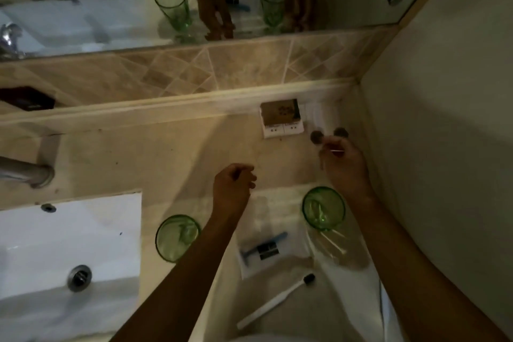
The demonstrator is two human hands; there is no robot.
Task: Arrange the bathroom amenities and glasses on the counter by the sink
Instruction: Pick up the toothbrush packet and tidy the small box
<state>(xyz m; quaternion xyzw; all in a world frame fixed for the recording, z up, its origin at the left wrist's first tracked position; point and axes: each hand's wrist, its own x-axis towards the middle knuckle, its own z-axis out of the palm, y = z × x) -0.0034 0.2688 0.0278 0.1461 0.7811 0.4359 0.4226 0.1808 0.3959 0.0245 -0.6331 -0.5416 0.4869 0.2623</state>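
fingers [331, 146] pinching thin stick over beige counter [166, 153] (dim), mirror [83, 8] behind

No text legible anywhere. Razor packet [263, 251] near counter's [166, 153] front edge: dark label, print too blurred to read. Small box [281, 116] at counter's back edge, near right corner: brown top with faint dark marks, white front with tiny dots, none readable.
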